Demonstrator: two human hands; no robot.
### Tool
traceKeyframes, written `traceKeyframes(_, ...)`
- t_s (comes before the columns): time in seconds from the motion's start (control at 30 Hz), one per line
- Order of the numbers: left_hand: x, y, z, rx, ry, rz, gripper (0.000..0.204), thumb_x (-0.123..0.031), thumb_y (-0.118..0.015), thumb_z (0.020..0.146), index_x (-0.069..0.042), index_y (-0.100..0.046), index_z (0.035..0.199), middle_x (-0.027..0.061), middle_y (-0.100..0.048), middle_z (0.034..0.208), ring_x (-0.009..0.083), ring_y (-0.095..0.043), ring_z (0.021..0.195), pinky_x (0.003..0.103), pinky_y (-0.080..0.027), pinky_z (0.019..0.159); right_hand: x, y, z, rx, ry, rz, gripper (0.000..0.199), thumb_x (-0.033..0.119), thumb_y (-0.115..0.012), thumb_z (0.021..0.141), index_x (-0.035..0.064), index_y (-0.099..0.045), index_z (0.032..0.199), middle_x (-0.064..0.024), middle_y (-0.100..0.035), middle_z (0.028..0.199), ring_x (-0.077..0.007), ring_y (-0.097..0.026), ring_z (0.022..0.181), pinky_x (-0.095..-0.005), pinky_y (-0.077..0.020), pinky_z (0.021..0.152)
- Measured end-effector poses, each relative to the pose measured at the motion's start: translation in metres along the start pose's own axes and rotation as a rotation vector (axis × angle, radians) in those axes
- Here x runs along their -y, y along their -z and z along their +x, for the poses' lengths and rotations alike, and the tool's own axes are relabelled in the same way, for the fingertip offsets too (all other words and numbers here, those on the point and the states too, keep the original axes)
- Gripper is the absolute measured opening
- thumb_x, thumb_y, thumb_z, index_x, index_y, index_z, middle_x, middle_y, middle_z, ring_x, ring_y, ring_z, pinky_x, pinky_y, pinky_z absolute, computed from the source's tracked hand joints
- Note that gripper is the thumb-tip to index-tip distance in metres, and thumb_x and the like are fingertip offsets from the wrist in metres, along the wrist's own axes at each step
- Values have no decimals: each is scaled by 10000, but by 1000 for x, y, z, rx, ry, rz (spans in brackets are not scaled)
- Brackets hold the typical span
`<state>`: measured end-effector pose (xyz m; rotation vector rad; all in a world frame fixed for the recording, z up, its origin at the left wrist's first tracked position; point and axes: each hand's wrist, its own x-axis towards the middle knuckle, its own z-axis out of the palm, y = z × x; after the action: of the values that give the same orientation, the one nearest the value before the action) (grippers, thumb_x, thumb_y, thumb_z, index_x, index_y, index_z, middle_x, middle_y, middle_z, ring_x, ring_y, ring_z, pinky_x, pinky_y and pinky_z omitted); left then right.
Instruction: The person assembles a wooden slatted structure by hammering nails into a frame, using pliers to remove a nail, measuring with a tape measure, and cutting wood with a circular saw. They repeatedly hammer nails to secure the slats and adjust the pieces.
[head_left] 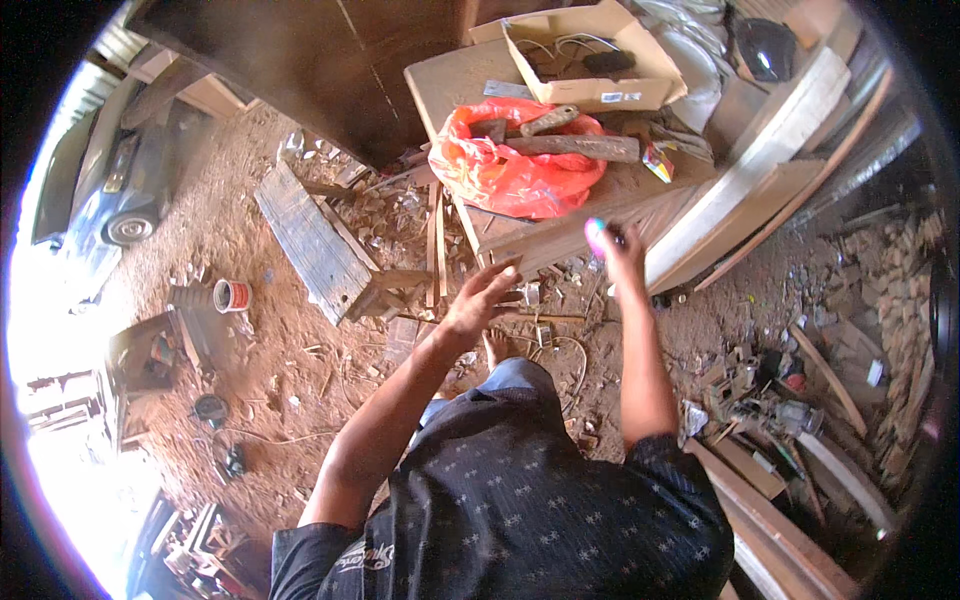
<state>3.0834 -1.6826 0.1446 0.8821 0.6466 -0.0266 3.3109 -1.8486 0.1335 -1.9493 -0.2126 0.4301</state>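
Observation:
My right hand (pixel 624 258) is closed around a small pink-and-teal rounded object (pixel 597 237), its kind too small to make out, beside the workbench's near edge. Held out in front of me, my left hand (pixel 484 298) has its fingers apart and nothing in them. On the wooden workbench (pixel 520 238) lies a red plastic bag (pixel 520 185). A wooden-handled tool (pixel 570 147), perhaps a hammer, rests across the bag, its head partly hidden. Another short worn handle (pixel 549 121) lies just behind it.
An open cardboard box (pixel 600 95) with cables inside stands at the bench's back. Long boards (pixel 745 180) lean on its right. To the left are a low wooden bench (pixel 315 240) and a bucket (pixel 232 295). Scrap wood and debris litter the dirt floor; a car (pixel 110 180) stands far left.

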Motion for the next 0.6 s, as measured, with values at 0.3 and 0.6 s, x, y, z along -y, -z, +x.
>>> traceKeyframes(0.3, 46, 93, -32, -296, 301, -366, 386, -313, -692, 956, -66, -639, 1248, 105, -684, 1107, 225, -713, 882, 357, -612, 731, 3, -99, -39, 62, 777, -383, 180, 110, -684, 917, 29, -639, 1071, -177, -643, 1092, -364, -615, 1052, -463, -494, 930)
traceKeyframes(0.6, 246, 288, -212, -1065, 284, -121, 386, -370, -735, 898, -69, -648, 1123, 75, -646, 1024, 184, -641, 825, 369, -572, 603, 3, -136, -2, 213, 803, -720, 205, 81, -569, 964, 28, -620, 1155, -179, -596, 1097, -414, -606, 1017, -510, -488, 886)
